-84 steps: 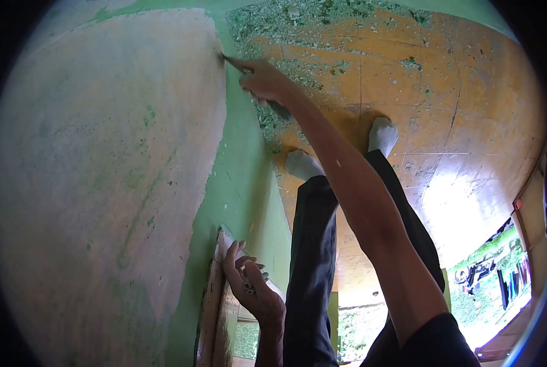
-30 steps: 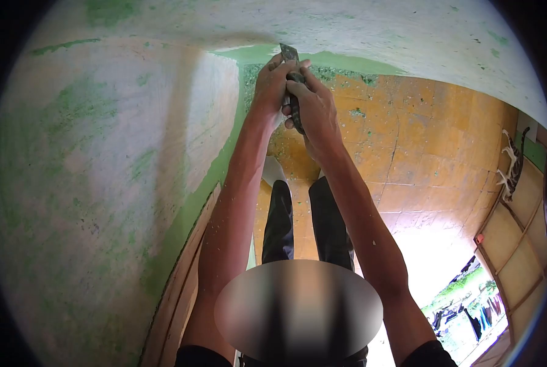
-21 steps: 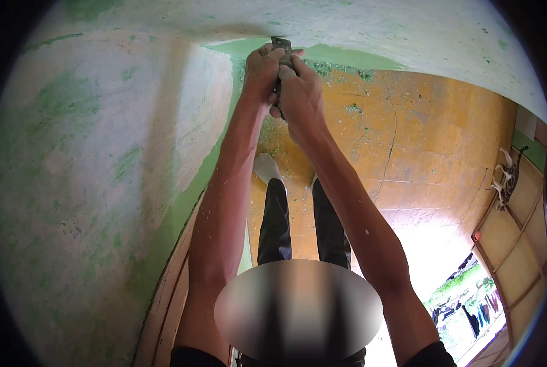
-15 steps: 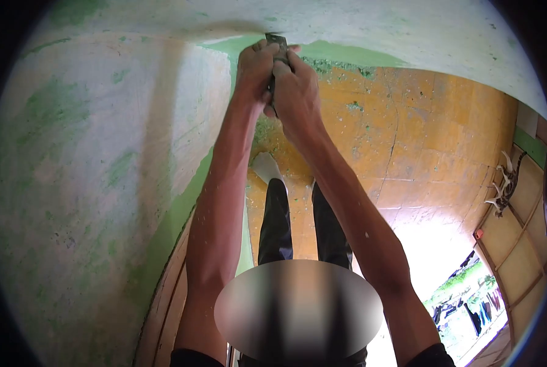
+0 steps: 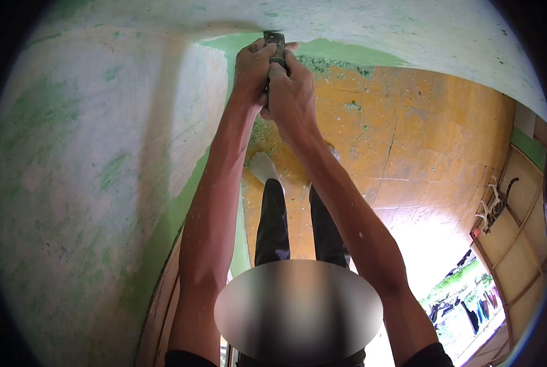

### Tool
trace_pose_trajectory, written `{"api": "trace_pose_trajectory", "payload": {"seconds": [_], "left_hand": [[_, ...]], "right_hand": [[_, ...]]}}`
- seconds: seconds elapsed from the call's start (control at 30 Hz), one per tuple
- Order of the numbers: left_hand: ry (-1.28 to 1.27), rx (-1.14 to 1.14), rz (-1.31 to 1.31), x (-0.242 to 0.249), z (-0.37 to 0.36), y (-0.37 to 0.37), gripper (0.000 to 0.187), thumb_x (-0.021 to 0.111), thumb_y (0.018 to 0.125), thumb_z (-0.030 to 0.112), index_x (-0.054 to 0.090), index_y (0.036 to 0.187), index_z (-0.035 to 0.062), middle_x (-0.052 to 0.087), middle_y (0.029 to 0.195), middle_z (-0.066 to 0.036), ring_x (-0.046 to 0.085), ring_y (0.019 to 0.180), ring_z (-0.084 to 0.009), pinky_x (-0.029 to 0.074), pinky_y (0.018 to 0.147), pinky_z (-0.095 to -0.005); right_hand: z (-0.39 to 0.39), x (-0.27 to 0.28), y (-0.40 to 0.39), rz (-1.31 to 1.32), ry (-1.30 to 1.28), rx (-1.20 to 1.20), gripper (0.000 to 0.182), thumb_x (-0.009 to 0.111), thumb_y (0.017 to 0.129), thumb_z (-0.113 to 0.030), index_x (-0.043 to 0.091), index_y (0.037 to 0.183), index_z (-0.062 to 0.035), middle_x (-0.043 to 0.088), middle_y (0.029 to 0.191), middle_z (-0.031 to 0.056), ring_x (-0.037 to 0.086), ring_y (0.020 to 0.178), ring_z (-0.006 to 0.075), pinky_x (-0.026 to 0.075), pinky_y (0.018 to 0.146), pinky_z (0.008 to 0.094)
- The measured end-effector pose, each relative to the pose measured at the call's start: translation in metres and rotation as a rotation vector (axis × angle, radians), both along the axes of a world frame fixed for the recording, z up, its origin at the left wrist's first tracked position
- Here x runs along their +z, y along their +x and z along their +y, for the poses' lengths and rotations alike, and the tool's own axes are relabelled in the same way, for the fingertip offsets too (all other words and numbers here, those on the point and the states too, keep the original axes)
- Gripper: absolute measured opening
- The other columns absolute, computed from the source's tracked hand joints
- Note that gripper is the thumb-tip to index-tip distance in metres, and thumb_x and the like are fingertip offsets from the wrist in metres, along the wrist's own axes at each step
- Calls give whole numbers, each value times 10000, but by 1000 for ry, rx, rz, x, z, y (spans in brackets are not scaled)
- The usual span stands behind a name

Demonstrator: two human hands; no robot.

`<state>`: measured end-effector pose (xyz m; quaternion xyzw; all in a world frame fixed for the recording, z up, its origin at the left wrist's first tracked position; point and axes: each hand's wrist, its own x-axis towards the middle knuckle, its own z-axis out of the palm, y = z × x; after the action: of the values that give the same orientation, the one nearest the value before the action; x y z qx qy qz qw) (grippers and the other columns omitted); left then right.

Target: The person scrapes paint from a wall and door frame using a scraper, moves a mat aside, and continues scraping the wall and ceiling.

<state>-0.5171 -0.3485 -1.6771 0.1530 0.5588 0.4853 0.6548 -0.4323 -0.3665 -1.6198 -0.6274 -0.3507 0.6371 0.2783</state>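
Observation:
Both of my hands are wrapped round one dark, flat-bladed tool (image 5: 275,41) near the top of the view. My left hand (image 5: 250,70) grips it from the left, and my right hand (image 5: 293,88) closes on its lower part. The tool's end meets the pale wall (image 5: 359,27) just above a bright green unscraped band (image 5: 347,52). Most of the handle is hidden by my fingers.
A patchy white and green wall (image 5: 90,159) stands at the left. Paint flakes lie on the orange floor (image 5: 426,122), by my feet (image 5: 264,166). At the right a cat (image 5: 497,205) is near a panelled door (image 5: 524,257) and a bright opening.
The tool and both hands have shifted slightly up and left, with the grip kept. The cat has moved down in the view, and more of my right foot shows.

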Motion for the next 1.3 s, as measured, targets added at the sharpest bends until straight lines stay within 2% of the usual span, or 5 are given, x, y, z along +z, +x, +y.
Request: {"api": "trace_pose_trajectory", "payload": {"seconds": [0.67,0.87,1.07,1.13,1.3], "left_hand": [[-27,153,-64,-8,9,5,288,413,974,92,665,1005,-44,709,889,-128,541,542,-106,461,476,-266],[-22,115,-92,-5,9,-3,280,421,973,90,656,1035,-49,713,978,-165,548,547,-99,468,480,-255],[-17,184,-43,3,6,0,237,464,964,88,661,1014,-33,698,906,-126,559,573,-116,480,516,-280],[-45,211,-45,4,4,-2,194,484,959,95,646,938,-10,663,817,-87,563,590,-132,474,530,-303],[-143,138,77,9,14,-12,134,533,945,92,640,964,15,659,852,-74,584,650,-142,477,575,-303]], "right_hand": [[7,-20,2,-84,152,34,238,412,956,-109,558,1078,35,509,637,58,489,473,105,392,365,282],[10,-7,-1,-97,96,62,351,434,906,-138,548,1152,84,633,831,308,655,801,440,500,720,494],[4,-12,-1,-80,184,84,277,423,955,-125,565,1127,41,525,616,67,500,473,126,418,401,295],[5,-3,-2,-62,130,108,357,445,899,-139,540,1153,93,612,884,356,621,883,482,474,798,516],[15,1,-7,-91,103,95,325,442,897,-134,540,1095,105,589,965,372,590,918,514,451,833,536]]}}
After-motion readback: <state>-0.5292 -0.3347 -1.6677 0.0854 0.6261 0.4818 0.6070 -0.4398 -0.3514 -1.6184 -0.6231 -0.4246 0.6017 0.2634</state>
